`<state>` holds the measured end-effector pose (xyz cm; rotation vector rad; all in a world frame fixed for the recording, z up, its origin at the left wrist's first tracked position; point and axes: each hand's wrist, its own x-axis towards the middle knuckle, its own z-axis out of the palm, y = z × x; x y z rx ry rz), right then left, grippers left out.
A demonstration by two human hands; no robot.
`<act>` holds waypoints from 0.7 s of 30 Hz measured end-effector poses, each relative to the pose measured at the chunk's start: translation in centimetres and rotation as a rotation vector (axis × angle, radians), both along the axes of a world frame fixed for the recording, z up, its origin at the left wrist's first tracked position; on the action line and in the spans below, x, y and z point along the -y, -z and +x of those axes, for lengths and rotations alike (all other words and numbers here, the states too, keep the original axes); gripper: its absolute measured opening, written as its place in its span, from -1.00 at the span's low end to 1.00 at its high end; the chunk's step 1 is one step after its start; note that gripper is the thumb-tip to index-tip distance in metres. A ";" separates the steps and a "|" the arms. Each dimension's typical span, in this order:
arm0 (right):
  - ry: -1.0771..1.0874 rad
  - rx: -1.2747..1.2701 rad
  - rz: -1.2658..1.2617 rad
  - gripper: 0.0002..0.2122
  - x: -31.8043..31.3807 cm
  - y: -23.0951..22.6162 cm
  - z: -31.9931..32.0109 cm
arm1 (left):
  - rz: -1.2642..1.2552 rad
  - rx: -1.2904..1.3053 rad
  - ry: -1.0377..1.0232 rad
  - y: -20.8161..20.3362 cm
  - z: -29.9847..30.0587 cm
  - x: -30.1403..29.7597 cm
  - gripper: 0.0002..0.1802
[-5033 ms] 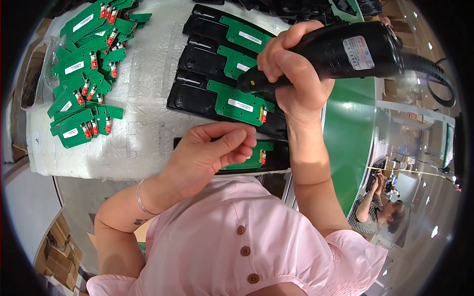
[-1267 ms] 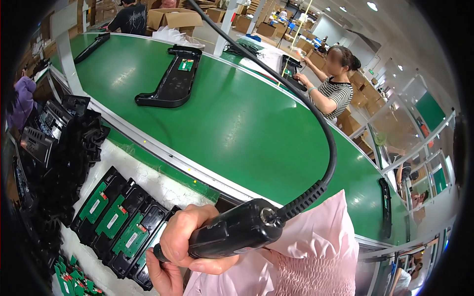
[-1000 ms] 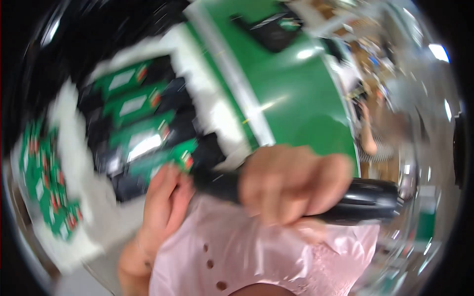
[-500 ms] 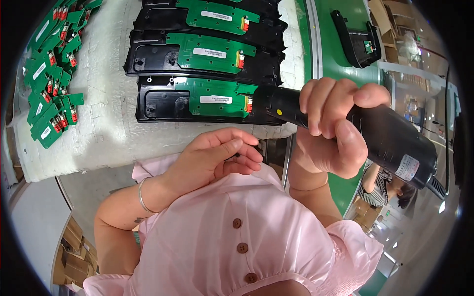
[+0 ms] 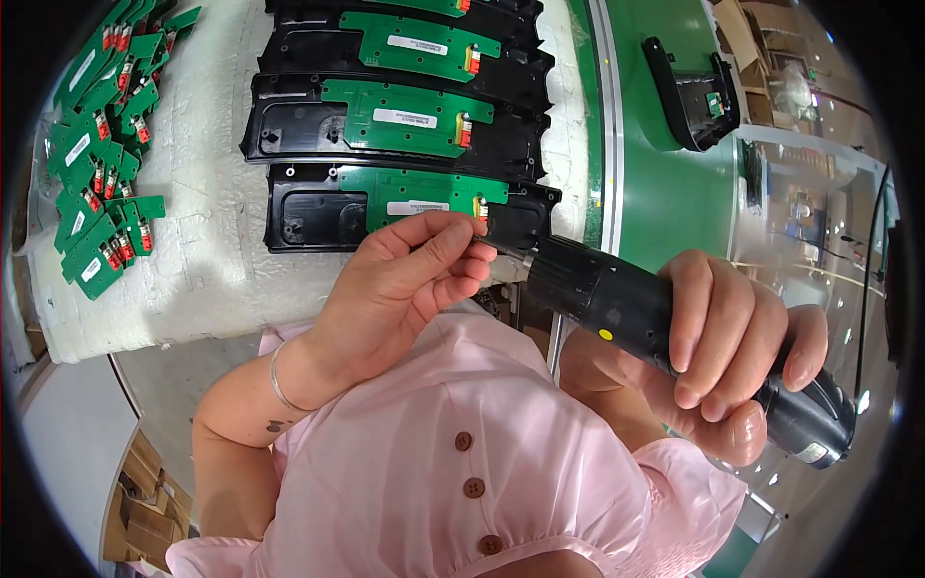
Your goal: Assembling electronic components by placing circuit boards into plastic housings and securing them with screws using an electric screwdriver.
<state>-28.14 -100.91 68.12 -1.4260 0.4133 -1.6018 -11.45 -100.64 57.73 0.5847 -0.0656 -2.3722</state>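
Both hands busy: right hand [image 5: 732, 356] clenched on electric screwdriver [image 5: 674, 337]; left hand [image 5: 405, 279] pinching bit tip at nearest housing's [image 5: 308, 207] right edge.

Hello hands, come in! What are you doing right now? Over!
Right hand grips black electric screwdriver. Left hand pinches at its tip, over nearest black housing with green board. Nothing blocking.

Three housings lie side by side on the padded bench [image 5: 222, 279], each with a circuit board set in it. Nearest housing [image 5: 318, 207] sits just ahead of the left hand [image 5: 405, 279]; its board [image 5: 424, 193] lies toward the right end. Loose boards [image 5: 101, 164] piled at far left. Right hand [image 5: 732, 356] holds the electric screwdriver [image 5: 617, 303], tip pointing left at the left fingertips. Conveyor belt [image 5: 665, 193] runs right of the bench, carrying another housing [image 5: 689, 91].
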 end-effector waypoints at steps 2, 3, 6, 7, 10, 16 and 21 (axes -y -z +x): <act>-0.006 0.022 -0.012 -0.75 0.0 0.1 -0.1 | -0.005 -0.021 -0.006 -0.1 0.0 0.0 -0.79; -0.007 0.025 -0.017 -0.75 0.1 0.1 -0.1 | 0.006 -0.005 -0.007 -0.3 0.0 0.1 -0.79; -0.008 0.023 -0.014 -0.74 0.0 0.1 -0.2 | 0.021 0.012 -0.012 -0.3 -0.1 0.1 -0.80; -0.008 0.016 -0.005 -0.74 0.0 0.1 -0.2 | 0.026 0.012 -0.017 -0.3 -0.1 0.2 -0.80; -0.024 0.011 -0.007 -0.75 0.2 0.1 -0.3 | 0.009 -0.010 -0.011 0.0 -0.1 0.2 -0.80; -0.060 0.025 -0.006 -0.74 0.3 -0.1 -0.4 | 0.012 0.003 0.015 -0.2 -0.2 0.1 -0.81; -0.050 0.023 -0.039 -0.75 0.0 -0.3 -0.1 | -0.030 0.003 0.055 -0.1 -0.1 0.3 -0.81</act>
